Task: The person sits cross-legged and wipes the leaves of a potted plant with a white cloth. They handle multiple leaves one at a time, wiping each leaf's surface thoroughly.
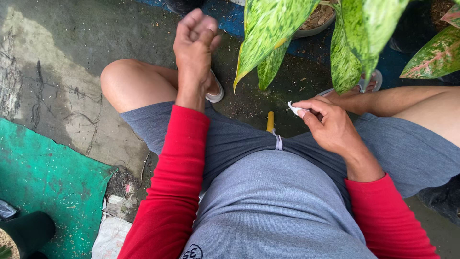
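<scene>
I sit low with my knees apart, in grey shorts and red sleeves. My left hand is raised over my left knee with its fingers curled into a loose fist and nothing visible in it. My right hand rests above my right thigh and pinches a small white scrap between thumb and fingers. Large green speckled leaves of a potted plant hang just beyond both hands. A yellow handle pokes out from under me between my thighs.
The plant's pot stands on a blue mat at the top. A pink-veined leaf is at the far right. A green mat lies on the wet concrete at the left, with a black pot and soil debris by it.
</scene>
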